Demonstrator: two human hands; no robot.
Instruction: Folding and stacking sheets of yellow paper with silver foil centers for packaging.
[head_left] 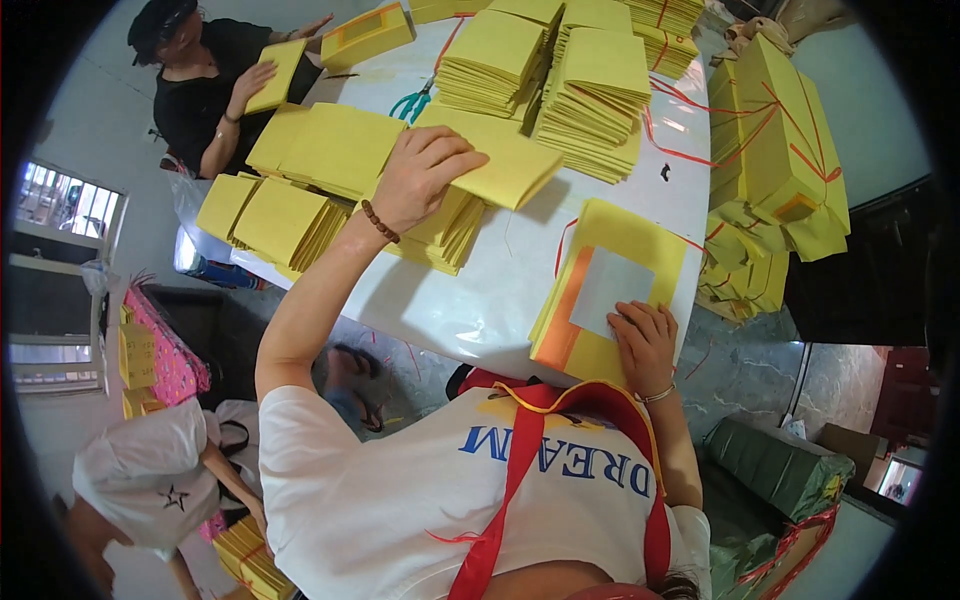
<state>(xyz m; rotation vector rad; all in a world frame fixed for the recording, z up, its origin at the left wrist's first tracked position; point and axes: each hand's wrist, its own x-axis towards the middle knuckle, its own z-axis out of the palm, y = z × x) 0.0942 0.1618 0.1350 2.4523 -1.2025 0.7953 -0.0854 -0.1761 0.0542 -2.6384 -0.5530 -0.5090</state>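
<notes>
Yellow flat folded-paper piece [520, 165] is held along one edge by the left hand [427, 178], extending to that hand's right above the white tabletop [430, 320]. By the right hand [645, 345], fingers slightly spread, a grey rectangular sheet [608, 285] is touched atop an orange-striped yellow paper stack [625, 228]. The piece could be creased if pinched too hard; the loose yellow paper pile [450, 235] beside the left wrist could be scattered if brushed; the sheet could be skewed by uneven pressure.
</notes>
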